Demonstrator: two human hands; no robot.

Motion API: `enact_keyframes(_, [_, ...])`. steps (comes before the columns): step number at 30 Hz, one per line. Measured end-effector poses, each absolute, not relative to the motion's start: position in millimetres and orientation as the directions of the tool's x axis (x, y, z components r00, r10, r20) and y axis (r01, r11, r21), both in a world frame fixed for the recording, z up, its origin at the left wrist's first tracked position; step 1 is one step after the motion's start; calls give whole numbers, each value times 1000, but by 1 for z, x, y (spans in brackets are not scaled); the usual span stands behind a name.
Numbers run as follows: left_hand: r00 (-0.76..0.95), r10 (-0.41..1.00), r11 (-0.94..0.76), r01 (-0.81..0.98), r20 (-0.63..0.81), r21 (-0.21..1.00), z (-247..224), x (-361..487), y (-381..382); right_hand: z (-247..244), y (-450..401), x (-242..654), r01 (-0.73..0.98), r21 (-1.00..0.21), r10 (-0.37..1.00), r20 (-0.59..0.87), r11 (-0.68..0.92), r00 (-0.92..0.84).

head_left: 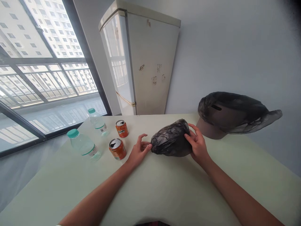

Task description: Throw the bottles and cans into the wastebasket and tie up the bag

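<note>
A crumpled black plastic bag [172, 138] is held just above the table in front of me. My right hand [197, 142] grips its right end, thumb on the near face and fingers behind. At the left end, my left hand [139, 150] pinches the bag's edge near the thumb tip, with the index finger raised off it. Two orange drink cans stand left of my left hand: a nearer can [117, 149] and a farther can [121, 128], both with opened tops.
Two clear bottles with green caps, a nearer bottle [83, 144] and a farther bottle [97, 122], stand on the pale table [164, 188]. At the right is a bin [209, 128] lined with a black bag [237, 110]. Behind are a fridge [152, 47] and a window [44, 75].
</note>
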State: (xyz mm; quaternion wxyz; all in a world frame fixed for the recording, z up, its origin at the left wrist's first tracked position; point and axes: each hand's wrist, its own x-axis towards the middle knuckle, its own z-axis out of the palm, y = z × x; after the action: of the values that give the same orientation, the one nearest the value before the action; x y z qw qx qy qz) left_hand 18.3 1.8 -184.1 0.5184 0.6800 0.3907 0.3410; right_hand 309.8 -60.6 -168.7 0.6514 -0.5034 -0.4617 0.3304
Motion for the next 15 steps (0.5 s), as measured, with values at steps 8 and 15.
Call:
enact_keyframes(8, [591,806,83,-166,32,983,-191,19,5,-156,-71,297,-33,-949,874,274,312,402])
enact_keyframes(15, [576,816,210,-380,52,901,-186,25,-5,-161,-71,289,-177,-945,907,194,276,374])
